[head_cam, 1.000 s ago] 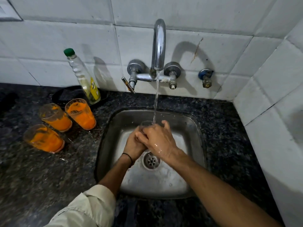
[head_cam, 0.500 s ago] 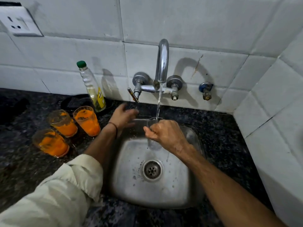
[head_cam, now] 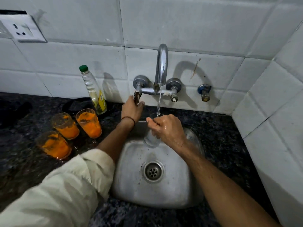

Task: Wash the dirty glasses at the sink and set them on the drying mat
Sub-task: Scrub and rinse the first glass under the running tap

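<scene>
Gripping a clear glass (head_cam: 150, 141) above the sink (head_cam: 180, 199), the right hand (head_cam: 168, 130) has its fingers (head_cam: 153, 122) curled tightly round the upper part, close to the rim; the glass is held roughly upright over the far end of the basin, its mouth under the thin stream of water (head_cam: 158, 102) falling from the curved chrome spout (head_cam: 162, 66); the back of this hand is wet and shiny. The left hand (head_cam: 132, 110) reaches to the wall-mounted tap, its fingers (head_cam: 129, 103) and thumb closed round the tap lever (head_cam: 136, 97) on the left side of the mixer; a thin black thread (head_cam: 129, 119) circles that wrist, and a cream sleeve (head_cam: 65, 185) is rolled up on the forearm. Three dirty glasses (head_cam: 89, 122) smeared with orange residue stand upright in a close cluster on the dark speckled surface (head_cam: 221, 128) left of the sink, well apart from both hands. Just behind them a clear bottle (head_cam: 94, 90) with a green cap stands against the white tiled wall (head_cam: 196, 22), with a black ring-shaped object (head_cam: 75, 104) at its base; what that object is cannot be told. The round drain (head_cam: 153, 172) sits in the middle of the steel basin; a separate small valve (head_cam: 204, 94) juts from the wall right of the tap; a white socket plate (head_cam: 24, 28) is fixed high on the left.
</scene>
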